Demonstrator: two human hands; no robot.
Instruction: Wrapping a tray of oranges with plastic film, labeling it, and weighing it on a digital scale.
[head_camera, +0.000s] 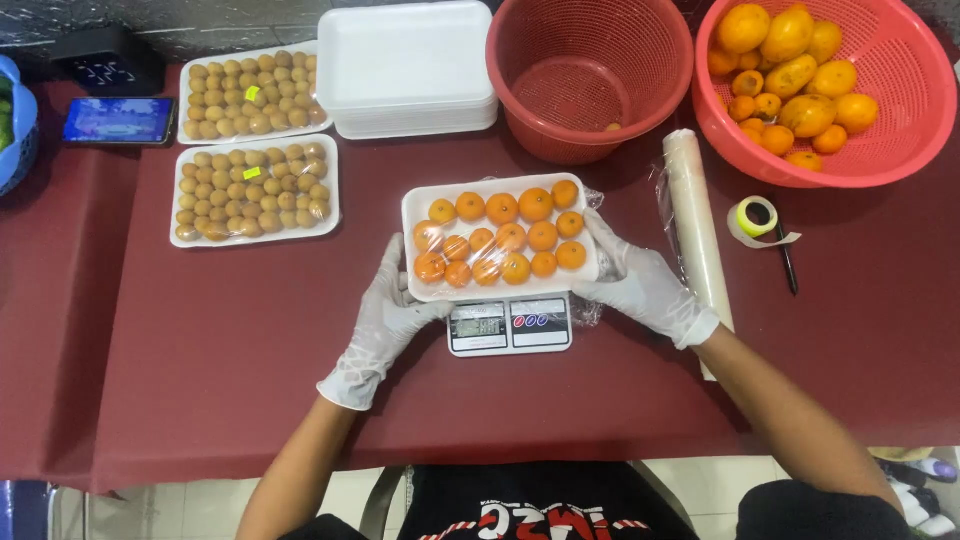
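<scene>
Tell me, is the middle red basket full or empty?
Almost empty: the middle red basket shows its bare mesh bottom, with only one small orange fruit at the edge.

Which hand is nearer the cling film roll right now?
Right. The right hand grips the fruit tray beside the cling film roll; the left hand holds the tray's far side.

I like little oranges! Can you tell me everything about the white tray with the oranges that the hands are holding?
The tray is white, rectangular and shallow with rounded corners; it looks like foam. It holds small round oranges in three rows, under shiny clear wrap that bunches at the right edge. It sits flat on a small kitchen scale on the dark red table. The gloved left hand grips its left side, the gloved right hand its right.
</scene>
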